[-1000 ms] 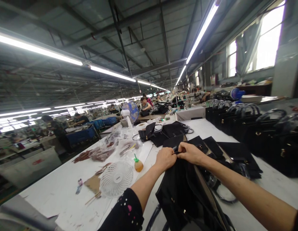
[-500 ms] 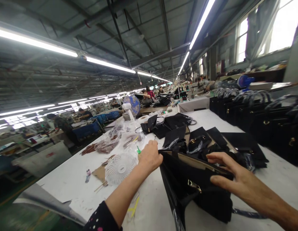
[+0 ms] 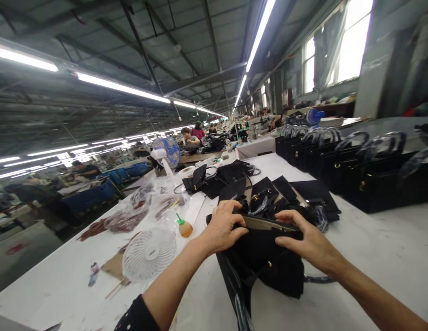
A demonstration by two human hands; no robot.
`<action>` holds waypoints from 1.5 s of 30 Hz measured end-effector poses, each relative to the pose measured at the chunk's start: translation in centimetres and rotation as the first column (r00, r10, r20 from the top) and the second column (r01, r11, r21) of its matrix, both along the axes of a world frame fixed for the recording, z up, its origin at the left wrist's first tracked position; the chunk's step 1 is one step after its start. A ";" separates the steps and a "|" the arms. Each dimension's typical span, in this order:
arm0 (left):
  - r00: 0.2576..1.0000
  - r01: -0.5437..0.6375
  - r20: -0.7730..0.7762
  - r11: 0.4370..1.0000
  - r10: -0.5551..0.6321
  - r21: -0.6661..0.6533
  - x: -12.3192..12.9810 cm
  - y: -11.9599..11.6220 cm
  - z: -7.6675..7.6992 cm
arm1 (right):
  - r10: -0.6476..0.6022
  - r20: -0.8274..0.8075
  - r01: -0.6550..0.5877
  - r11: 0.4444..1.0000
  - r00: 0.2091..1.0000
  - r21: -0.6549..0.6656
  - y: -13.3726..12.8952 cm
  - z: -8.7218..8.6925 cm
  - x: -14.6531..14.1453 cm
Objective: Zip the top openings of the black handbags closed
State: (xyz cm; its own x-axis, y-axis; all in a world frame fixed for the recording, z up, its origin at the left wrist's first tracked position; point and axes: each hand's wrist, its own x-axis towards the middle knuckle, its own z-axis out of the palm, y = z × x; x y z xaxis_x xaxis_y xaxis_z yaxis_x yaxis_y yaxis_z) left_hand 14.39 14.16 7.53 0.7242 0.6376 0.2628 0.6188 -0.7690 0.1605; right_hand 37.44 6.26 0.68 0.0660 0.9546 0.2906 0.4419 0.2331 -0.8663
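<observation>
A black handbag (image 3: pixel 265 257) with a tan inner edge lies before me on the white table, its mouth facing away. My left hand (image 3: pixel 228 227) grips the bag's upper left rim between thumb and fingers. At the upper right corner, my right hand (image 3: pixel 303 236) holds the rim, thumb on the near face and fingers over the far side. A small gold clasp shows on the near face. One dark wrapped handle (image 3: pixel 242 310) hangs toward me at the left; part of another sticks out at the right. The bag's inside is mostly hidden.
Black bag pieces (image 3: pixel 265 193) lie just beyond the bag. Finished black handbags (image 3: pixel 355 170) stand in a row at the right. To the left are a white fan (image 3: pixel 150 253), a glue bottle with green tip (image 3: pixel 184 227) and plastic-wrapped brown strips (image 3: pixel 127 218). Other people work farther back.
My view has turned right. My left hand has shifted from the bag's left corner onto its rim, thumb now toward me. My right hand has closed on the right corner.
</observation>
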 end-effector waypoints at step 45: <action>0.889 -0.444 0.128 0.896 0.439 0.015 2.1 1.9 -2.0 | -0.043 0.633 0.068 0.998 0.773 -0.015 7.2 4.1 -0.9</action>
State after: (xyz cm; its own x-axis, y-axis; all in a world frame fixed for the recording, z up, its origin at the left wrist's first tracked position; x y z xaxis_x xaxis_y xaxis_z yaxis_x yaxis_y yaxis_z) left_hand 16.50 16.04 5.57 0.3325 0.8705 0.3628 0.8747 -0.4285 0.2265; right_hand 36.54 13.43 4.80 -0.0672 0.9654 0.2521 0.9039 0.1659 -0.3942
